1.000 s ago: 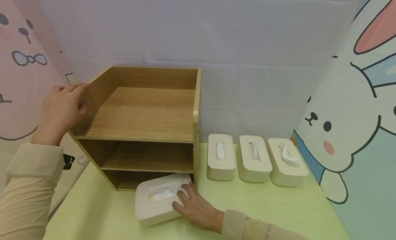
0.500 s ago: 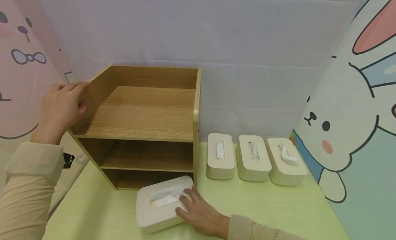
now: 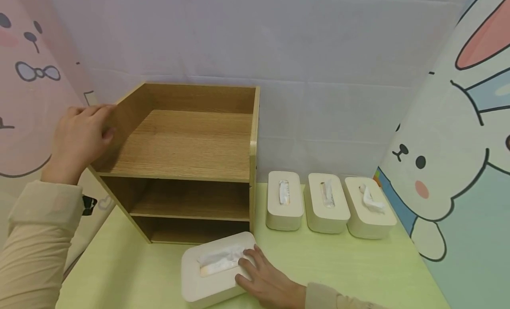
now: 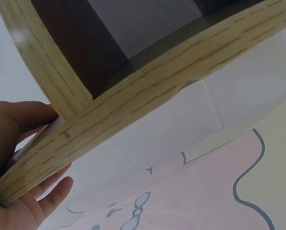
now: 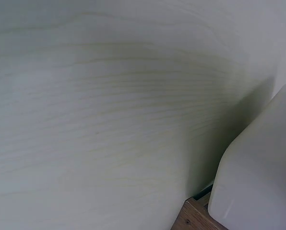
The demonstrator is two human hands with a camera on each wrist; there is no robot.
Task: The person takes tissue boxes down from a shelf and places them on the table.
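A wooden shelf unit (image 3: 191, 178) with stacked compartments stands on the light green table (image 3: 326, 273). My left hand (image 3: 81, 134) grips the upper edge of its left side panel; in the left wrist view the thumb and fingers (image 4: 56, 196) lie on either side of the board. In front of the lowest compartment is a white tissue box (image 3: 217, 287), set at an angle, a tissue showing in its slot. My right hand (image 3: 268, 276) holds this box at its right end, fingers bent over the top. The right wrist view shows the box's side (image 5: 258, 177) beside the shelf corner (image 5: 196, 215).
To the right of the shelf, three more white tissue boxes (image 3: 284, 216) stand in a row near the back wall (image 3: 338, 101). Cartoon-printed sheets (image 3: 446, 149) line both sides of the table.
My right hand has drawn the tissue box toward me and slightly right, away from the shelf's lowest compartment. The left hand has stayed on the side panel.
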